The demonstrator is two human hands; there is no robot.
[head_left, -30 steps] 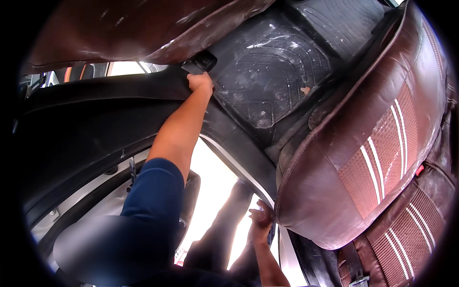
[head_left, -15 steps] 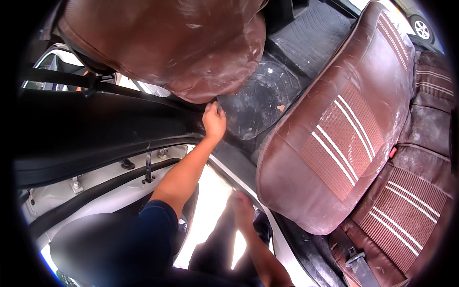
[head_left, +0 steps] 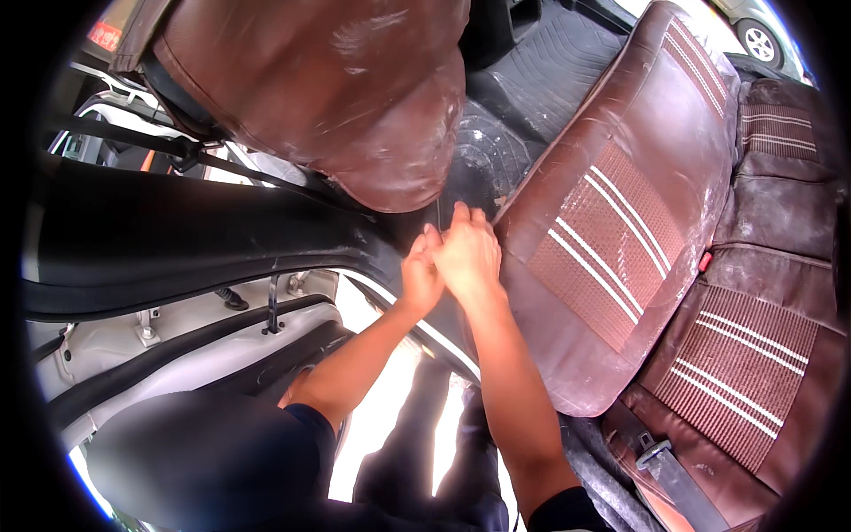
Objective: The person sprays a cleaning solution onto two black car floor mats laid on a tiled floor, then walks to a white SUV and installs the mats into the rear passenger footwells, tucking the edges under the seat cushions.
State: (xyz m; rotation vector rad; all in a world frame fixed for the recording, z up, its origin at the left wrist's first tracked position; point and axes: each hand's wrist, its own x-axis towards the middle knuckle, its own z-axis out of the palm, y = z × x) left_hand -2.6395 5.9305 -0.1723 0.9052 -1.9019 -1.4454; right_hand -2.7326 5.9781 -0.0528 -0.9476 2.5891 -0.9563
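Note:
Close together above the car's rear footwell are my left hand and my right hand, fingertips nearly touching. Both have bent, closed fingers; whatever they pinch is hidden or too small to make out. Just beyond them hangs the lower edge of the brown leather-like cover on the front seat back. A faint thin line, perhaps a cord, runs from near that edge toward my fingers. Beneath lies the dusty black floor mat. The brown rear seat cushion, with white stripes, is right of my right hand.
At left stand the black door pillar trim and a seat belt strap. A pale door sill crosses below my hands. The rear backrest and a belt buckle are at right.
My right hand has risen from beside the sill to join my left. My left hand has moved away from the front seat cover's lower edge, slightly right and nearer to me.

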